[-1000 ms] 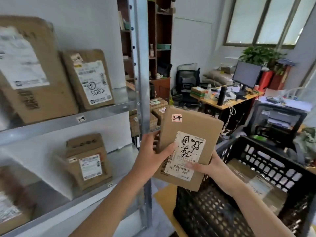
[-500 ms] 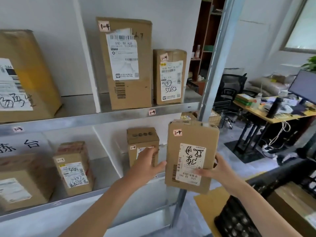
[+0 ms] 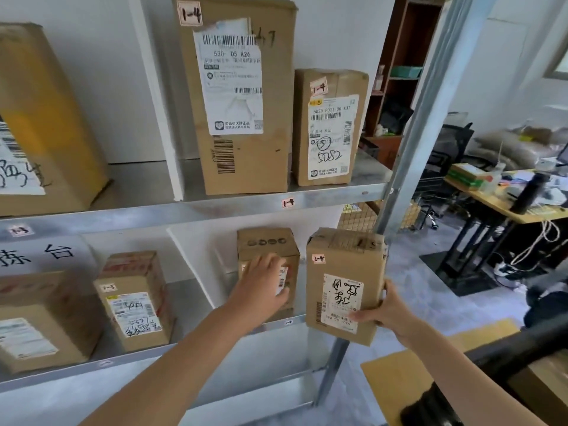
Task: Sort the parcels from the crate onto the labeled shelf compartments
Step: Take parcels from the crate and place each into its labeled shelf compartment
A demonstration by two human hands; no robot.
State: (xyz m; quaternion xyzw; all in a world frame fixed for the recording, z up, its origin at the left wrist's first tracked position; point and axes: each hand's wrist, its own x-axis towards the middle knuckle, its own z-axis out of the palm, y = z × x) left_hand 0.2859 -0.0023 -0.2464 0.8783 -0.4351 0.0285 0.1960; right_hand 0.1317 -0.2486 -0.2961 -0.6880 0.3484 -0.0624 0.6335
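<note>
My right hand (image 3: 382,312) holds a brown cardboard parcel (image 3: 344,284) tagged 2-4, upright, in front of the right end of the lower shelf (image 3: 215,336). My left hand (image 3: 264,287) rests flat, fingers apart, against the front of a small box (image 3: 267,244) standing in that lower right compartment. Above, the compartment tagged 1-4 holds a tall box (image 3: 239,96) and a shorter box (image 3: 330,127). The black crate (image 3: 498,355) shows only at the lower right corner.
A grey steel upright (image 3: 412,142) bounds the shelf on the right. Left compartments hold a taped box (image 3: 135,299), a blurred box (image 3: 40,321) and a large yellow-taped box (image 3: 43,118). A desk (image 3: 498,204) with clutter stands at the right; flat cardboard (image 3: 399,382) lies on the floor.
The view swung from the crate to the shelf. My left hand let go of the parcel and reached onto the small box on the lower shelf; my right hand alone carries the parcel toward that compartment.
</note>
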